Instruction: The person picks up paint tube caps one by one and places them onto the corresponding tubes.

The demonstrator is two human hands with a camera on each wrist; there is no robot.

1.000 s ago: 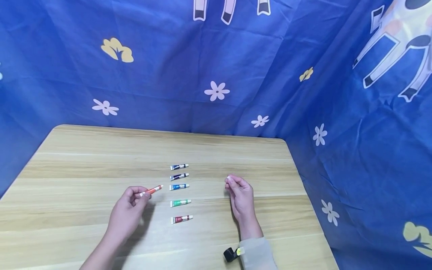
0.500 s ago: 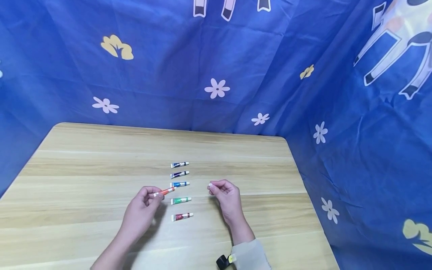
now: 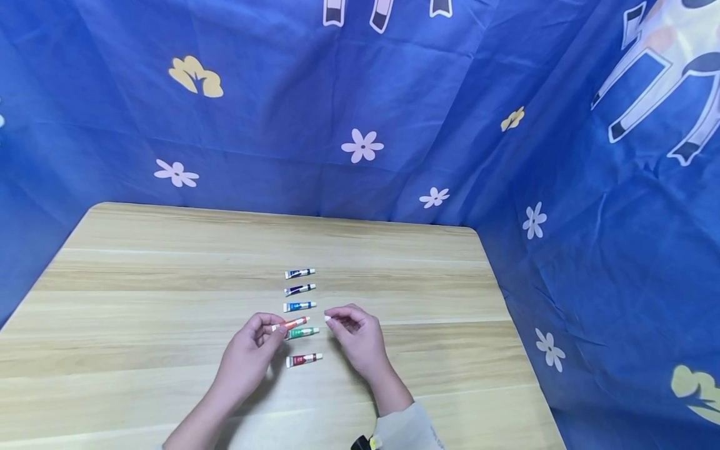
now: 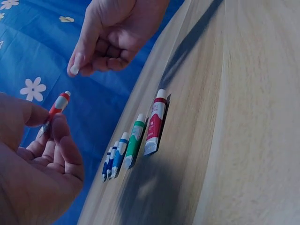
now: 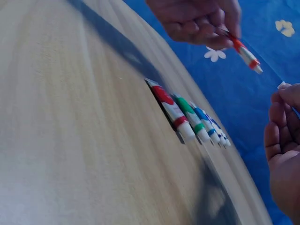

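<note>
My left hand (image 3: 246, 356) pinches an orange-red paint tube (image 3: 295, 323) between thumb and fingers, its nozzle end facing right. In the right wrist view the tube (image 5: 245, 55) is clear of the table. Between the thumb and forefinger of my right hand (image 3: 362, 345) is a small white cap (image 3: 327, 319), mostly covered by the fingertips. A short gap separates the cap from the tube's tip. Below the held tube lies a green paint tube (image 3: 304, 333), partly hidden by it in the head view. A dark red tube (image 3: 304, 360) lies nearer to me.
Beyond the hands, a blue tube (image 3: 300, 306), a violet tube (image 3: 299, 289) and a dark blue tube (image 3: 300, 273) lie in the same column on the wooden table (image 3: 140, 269). A blue patterned cloth (image 3: 270, 125) hangs behind and to the right.
Both hands have come closer together. The left moved right with the orange-red paint tube, now over the green one; the right moved left with the white cap. Tubes on the table stayed put.
</note>
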